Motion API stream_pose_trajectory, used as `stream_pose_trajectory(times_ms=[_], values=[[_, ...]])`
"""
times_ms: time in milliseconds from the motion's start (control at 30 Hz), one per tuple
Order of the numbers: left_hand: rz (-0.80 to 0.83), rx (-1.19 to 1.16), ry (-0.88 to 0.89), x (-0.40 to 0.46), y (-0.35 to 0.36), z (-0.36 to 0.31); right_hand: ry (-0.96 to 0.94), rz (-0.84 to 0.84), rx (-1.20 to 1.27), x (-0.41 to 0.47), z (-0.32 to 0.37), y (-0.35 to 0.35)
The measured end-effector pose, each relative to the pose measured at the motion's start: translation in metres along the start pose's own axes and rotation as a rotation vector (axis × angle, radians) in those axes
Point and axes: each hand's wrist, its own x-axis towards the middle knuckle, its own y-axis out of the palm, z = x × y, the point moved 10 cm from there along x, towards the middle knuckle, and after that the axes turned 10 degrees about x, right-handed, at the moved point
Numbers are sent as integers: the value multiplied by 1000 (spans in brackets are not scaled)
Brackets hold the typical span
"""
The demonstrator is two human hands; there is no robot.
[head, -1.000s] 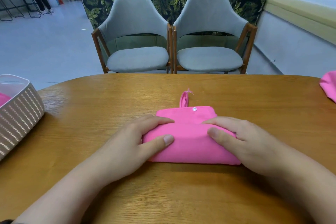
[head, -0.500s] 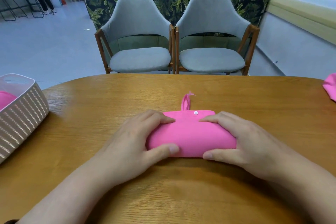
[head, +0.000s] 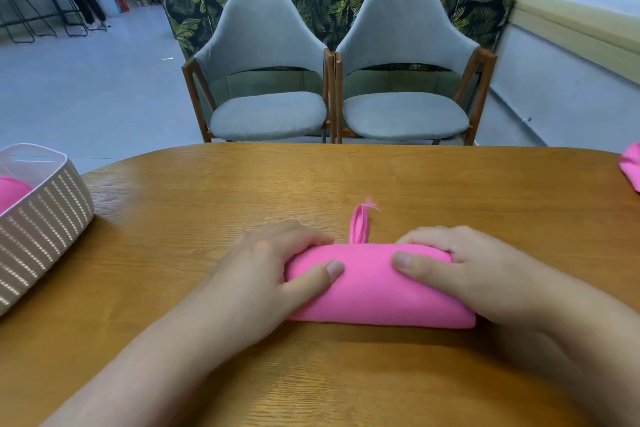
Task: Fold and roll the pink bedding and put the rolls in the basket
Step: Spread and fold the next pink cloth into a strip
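Pink roll (head: 377, 288) lies mid-table (head: 207, 218), long axis left-right, loop tab (head: 359, 224) pointing far. Left hand (head: 273, 270) grasps its left end, right hand (head: 460, 270) its right end, fingers curled over the far edge, thumbs on top. Basket (head: 45, 225) far left.

One view only — a wide-angle camera on the person's head, looking forward and down, close above the left hand (head: 277, 270) and right hand (head: 460, 274). Beyond the hands it takes in the table (head: 207, 218) and two grey chairs (head: 266, 80) — edges bowed.
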Motion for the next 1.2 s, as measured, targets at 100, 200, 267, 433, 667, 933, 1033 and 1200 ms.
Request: stream_pose_trajectory(times_ms=[100, 200, 267, 433, 667, 933, 1033, 1200], values=[[-164, 71, 107, -3, -13, -23, 47, -1, -70, 7, 0, -4], [-11, 98, 155, -4, -2, -20, 53, -122, -93, 9, -1, -19], [49, 162, 160, -4, 5, -14, -42, -250, -254, 5, 16, -24], [16, 63, 75, 3, 7, -3, -432, -370, -586, -13, 72, 18], [-9, -258, -90, 1, 18, 27, -235, -284, -698, 4, 47, 22], [-278, -746, -181, 28, 8, -21, -76, -327, -23, -16, 35, -12], [-263, -746, -199, 34, 18, -27, -30, -317, 53, -22, 22, -15], [12, -815, -108, 27, 45, -34, -3, -317, 630, -32, -9, -17]])
